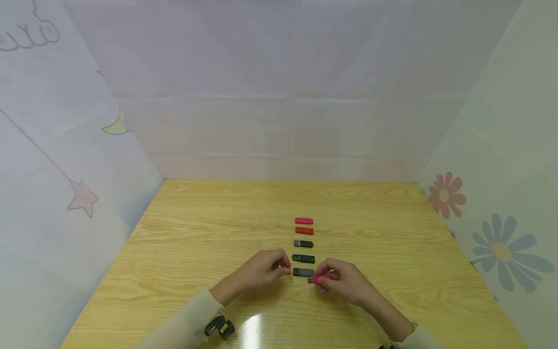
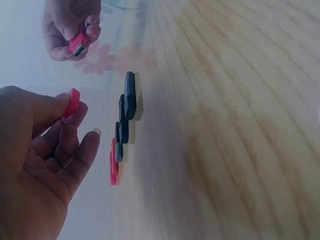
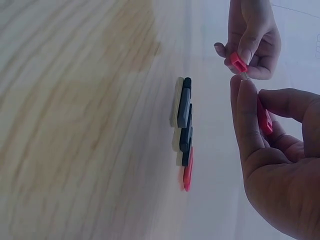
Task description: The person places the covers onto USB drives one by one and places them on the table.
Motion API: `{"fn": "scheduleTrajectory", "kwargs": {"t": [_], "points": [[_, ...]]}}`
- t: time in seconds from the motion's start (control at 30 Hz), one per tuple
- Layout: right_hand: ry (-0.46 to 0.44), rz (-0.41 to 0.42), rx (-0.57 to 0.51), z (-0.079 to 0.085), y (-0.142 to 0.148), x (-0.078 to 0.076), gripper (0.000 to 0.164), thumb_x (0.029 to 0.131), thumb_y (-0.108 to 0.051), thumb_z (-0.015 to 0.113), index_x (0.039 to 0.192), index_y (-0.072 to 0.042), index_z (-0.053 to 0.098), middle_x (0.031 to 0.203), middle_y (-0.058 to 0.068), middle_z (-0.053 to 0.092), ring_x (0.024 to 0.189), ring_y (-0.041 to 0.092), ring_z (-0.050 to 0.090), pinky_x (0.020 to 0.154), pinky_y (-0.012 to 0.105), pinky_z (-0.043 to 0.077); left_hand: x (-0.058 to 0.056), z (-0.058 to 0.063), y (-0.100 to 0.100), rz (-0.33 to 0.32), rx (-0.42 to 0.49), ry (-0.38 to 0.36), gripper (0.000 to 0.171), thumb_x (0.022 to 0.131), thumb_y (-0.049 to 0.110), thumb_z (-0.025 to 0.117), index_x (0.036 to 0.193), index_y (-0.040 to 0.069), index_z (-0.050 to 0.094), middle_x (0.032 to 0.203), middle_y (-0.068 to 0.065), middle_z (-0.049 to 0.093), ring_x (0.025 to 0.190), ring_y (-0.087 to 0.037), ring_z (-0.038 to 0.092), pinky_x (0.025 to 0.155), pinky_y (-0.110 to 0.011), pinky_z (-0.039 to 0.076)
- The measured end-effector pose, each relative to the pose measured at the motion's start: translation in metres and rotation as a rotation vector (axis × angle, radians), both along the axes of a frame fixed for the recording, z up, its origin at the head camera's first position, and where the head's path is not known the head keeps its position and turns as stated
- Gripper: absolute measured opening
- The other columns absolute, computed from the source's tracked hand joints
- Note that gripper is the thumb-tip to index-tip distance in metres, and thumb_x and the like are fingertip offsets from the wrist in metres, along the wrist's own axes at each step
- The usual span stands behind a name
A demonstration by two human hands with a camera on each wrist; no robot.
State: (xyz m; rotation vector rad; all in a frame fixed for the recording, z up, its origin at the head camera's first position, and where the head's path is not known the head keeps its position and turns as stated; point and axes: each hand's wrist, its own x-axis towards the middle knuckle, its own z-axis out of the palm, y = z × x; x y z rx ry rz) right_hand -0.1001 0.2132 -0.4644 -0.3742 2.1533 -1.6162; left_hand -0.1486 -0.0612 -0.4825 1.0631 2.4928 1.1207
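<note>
My left hand [image 1: 265, 267] pinches a small red USB stick cap [image 2: 73, 102] between thumb and fingers; its hollow end faces the right hand in the right wrist view. My right hand [image 1: 346, 281] holds a red USB flash drive [image 1: 321, 279], its bare metal plug [image 2: 78, 50] pointing left toward the cap. Cap and plug are apart in the head view. Just behind the hands lies a grey and black USB stick [image 1: 303, 272], the nearest in a column of sticks. Fingers cover part of the held drive and the cap.
Further back in the column lie a black USB stick [image 1: 303, 259], a dark one with a grey end [image 1: 303, 244], a red one [image 1: 304, 230] and a pink one [image 1: 303, 221]. They rest on a wooden table [image 1: 196, 218] bounded by pale printed sheets [image 1: 287, 126].
</note>
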Motion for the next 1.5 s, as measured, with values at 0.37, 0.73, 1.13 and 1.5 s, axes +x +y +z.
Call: {"fn": "scheduleTrajectory", "kwargs": {"t": [0.37,0.73,1.13,1.5], "points": [[0.005,0.013,0.006,0.002,-0.008,0.003,0.015,0.099,-0.009,0.066,0.108,0.002,0.064,0.104,0.018,0.071,0.093,0.036,0.072,0.078,0.039,0.061,0.006,-0.001,0.008,-0.001,0.007,-0.032,0.004,0.099,0.017,0.068,0.101,0.018,0.066,0.087,0.015,0.065,0.071,0.002,0.054,0.063,-0.018,0.048],[-0.008,0.015,-0.008,-0.001,-0.011,0.003,0.015,0.099,-0.009,0.065,0.110,0.002,0.064,0.104,0.016,0.071,0.093,0.033,0.073,0.078,0.036,0.061,0.011,-0.004,0.013,-0.041,0.032,-0.059,0.004,0.101,0.023,0.065,0.103,0.018,0.065,0.090,0.015,0.066,0.072,0.003,0.056,0.063,-0.017,0.049],[0.017,0.027,0.014,-0.002,-0.014,0.005,0.014,0.099,-0.010,0.065,0.109,0.000,0.065,0.102,0.013,0.071,0.092,0.032,0.073,0.076,0.034,0.061,0.016,-0.002,0.017,-0.085,0.035,-0.026,0.005,0.101,0.018,0.065,0.105,0.016,0.065,0.094,0.012,0.069,0.080,0.006,0.060,0.069,-0.015,0.051],[0.020,0.023,0.008,-0.002,-0.016,0.008,0.014,0.099,-0.010,0.065,0.109,0.000,0.065,0.104,0.015,0.071,0.093,0.032,0.073,0.076,0.034,0.060,0.018,-0.004,0.021,-0.107,0.028,-0.009,0.005,0.100,0.019,0.066,0.104,0.017,0.064,0.096,0.012,0.070,0.081,0.006,0.059,0.070,-0.014,0.050]]}}
